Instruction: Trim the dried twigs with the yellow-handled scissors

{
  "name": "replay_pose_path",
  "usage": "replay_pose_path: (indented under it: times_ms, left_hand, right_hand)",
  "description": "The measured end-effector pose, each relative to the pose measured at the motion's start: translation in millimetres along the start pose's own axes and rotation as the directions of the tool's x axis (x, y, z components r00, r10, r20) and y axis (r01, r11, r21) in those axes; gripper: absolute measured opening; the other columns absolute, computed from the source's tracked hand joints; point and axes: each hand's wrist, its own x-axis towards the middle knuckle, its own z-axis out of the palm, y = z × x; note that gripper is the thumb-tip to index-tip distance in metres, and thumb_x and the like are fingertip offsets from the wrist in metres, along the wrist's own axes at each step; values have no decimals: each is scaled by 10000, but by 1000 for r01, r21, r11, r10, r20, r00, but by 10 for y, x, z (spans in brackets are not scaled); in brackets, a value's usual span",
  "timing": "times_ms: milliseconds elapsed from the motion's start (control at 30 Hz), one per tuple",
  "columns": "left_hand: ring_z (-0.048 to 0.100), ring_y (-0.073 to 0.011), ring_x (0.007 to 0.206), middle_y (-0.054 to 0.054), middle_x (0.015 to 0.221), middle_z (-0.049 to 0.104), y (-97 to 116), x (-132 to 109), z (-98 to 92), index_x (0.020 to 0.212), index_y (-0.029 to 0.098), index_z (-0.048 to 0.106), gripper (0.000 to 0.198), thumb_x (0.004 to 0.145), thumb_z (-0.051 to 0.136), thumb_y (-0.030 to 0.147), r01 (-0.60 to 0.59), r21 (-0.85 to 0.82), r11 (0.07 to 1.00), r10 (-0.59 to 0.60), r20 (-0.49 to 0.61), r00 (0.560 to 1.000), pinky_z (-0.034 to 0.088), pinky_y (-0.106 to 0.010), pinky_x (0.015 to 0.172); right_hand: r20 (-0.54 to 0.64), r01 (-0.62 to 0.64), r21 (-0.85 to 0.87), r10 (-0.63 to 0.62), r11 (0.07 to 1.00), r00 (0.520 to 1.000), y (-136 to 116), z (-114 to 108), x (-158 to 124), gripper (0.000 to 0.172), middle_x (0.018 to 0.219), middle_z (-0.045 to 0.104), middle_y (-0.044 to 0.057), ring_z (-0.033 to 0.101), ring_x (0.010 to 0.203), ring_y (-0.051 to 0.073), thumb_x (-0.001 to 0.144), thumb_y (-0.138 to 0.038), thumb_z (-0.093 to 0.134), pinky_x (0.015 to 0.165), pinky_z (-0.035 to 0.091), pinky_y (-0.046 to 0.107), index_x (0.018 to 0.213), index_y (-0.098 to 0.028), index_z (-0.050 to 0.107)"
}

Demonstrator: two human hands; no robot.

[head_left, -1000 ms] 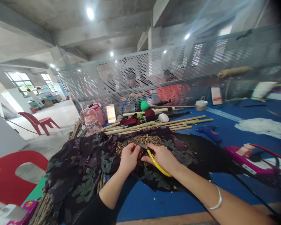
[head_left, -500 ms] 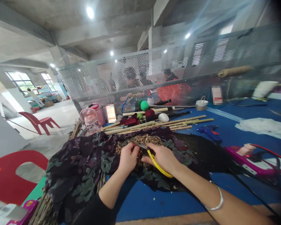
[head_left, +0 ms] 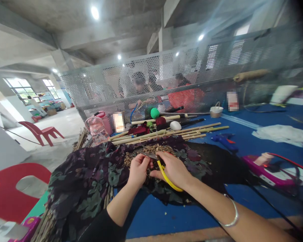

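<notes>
Head view: where are the scissors (head_left: 158, 165)?

Over the brown clippings (head_left: 151, 149) on the floral cloth (head_left: 91, 181), near the table's (head_left: 154, 215) front edge. The right hand (head_left: 175, 171) has its fingers clenched round the yellow handles.

And the left hand (head_left: 138, 170)?

Its fingers are pinched together at the blades; on what, I cannot tell. Bamboo sticks (head_left: 166, 132) lie behind the cloth.
</notes>
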Motion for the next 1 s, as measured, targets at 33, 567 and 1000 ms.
replay_pose_path:
  times_ms: [33, 567, 1000]
  left_hand:
    - [492, -76, 521, 24, 599, 555, 5, -5, 3, 710, 141, 579, 225, 702, 613, 364, -7, 17, 1000, 7, 9, 1000, 410, -193, 524]
    - [491, -89, 504, 32, 558, 533, 13, 35, -24, 669, 158, 552, 190, 760, 528, 323, -99, 190, 977, 113, -65, 991, 401, -197, 512]
    - [609, -225, 871, -130, 940, 677, 115, 481, -1057, 964, 125, 660, 321, 720, 601, 324, 87, 968, 235, 75, -107, 991, 422, -288, 762]
  right_hand:
    - [-6, 2, 2, -2, 1000, 1000, 2, 10, -2, 541, 961, 627, 92, 593, 899, 244, 668, -495, 634, 742, 425, 318, 1089, -177, 512]
    - [14, 11, -27, -11, 1000, 1000, 44, 29, 21, 510, 1040, 632, 92, 610, 929, 240, 709, -501, 588, 747, 436, 313, 1107, -195, 501]
    - [7, -48, -13, 48, 999, 999, 139, -4, 33, 516, 1016, 654, 73, 630, 882, 234, 716, -492, 569, 685, 450, 291, 1143, -214, 488]
